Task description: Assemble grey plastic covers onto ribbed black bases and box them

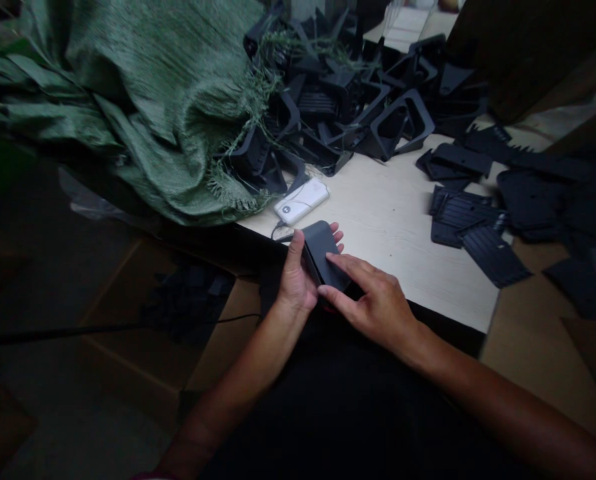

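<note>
A dark grey plastic housing (323, 241) with a smooth top is held between my two hands at the table's near edge. My left hand (298, 277) wraps it from the left and underneath, its thumb up along the side and its fingertips showing past the far edge. My right hand (373, 293) grips the near right end, fingers on top and thumb at the lower side. Just beyond lies a white power bank (303, 201) with a cable. The housing's underside is hidden.
Dark open plastic frames (403, 123) lie piled at the back, beside a green woven sack (178, 120). Flat ribbed plates (493, 253) lie in a heap on the right of the pale table (373, 200). A cardboard box (128, 360) with dark parts stands below left.
</note>
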A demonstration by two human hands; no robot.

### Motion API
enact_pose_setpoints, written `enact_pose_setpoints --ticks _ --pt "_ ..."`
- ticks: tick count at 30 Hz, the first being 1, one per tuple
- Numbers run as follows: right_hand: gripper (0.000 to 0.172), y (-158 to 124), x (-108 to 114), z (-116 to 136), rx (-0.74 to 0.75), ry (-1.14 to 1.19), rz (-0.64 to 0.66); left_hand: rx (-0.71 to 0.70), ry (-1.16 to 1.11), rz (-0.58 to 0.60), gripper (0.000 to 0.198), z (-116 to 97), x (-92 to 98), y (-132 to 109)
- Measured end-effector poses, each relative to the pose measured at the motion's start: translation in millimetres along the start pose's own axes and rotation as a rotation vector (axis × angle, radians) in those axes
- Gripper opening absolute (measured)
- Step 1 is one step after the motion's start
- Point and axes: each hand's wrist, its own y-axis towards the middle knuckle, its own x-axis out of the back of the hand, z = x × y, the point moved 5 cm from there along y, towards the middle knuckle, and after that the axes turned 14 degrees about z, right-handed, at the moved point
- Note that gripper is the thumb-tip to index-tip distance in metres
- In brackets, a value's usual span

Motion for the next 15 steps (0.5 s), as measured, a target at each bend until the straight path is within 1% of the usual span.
enact_pose_setpoints --ticks 2,4,8,10,12,15 --pt "0.056 -0.6 1.7 -0.2 0.011 0.024 0.007 0.005 0.007 0.017 0.061 -2.8 -3.4 -1.6" --pt "0.055 1.0 7.1 -3.1 0.021 0.134 0.002 0.007 -0.001 0.057 0.059 -6.4 -8.9 -3.8" --pt "0.045 12.3 20.2 -19.7 -0.044 0.571 -0.054 0.021 -0.041 0.195 0.058 -8.3 -23.2 -6.7" --pt "0.041 19.6 23.3 -26.4 -0.067 0.73 -0.076 0.024 -0.048 0.263 0.06 -5.9 -28.6 -5.8" --pt "0.036 25.5 24.2 -29.7 -0.075 0.802 -0.081 0.013 -0.026 0.315 0.061 -3.1 -31.3 -3.2" --pt "0.033 30.2 23.3 -29.8 -0.076 0.839 -0.068 -0.003 0.029 0.369 0.063 1.5 -31.9 0.7"
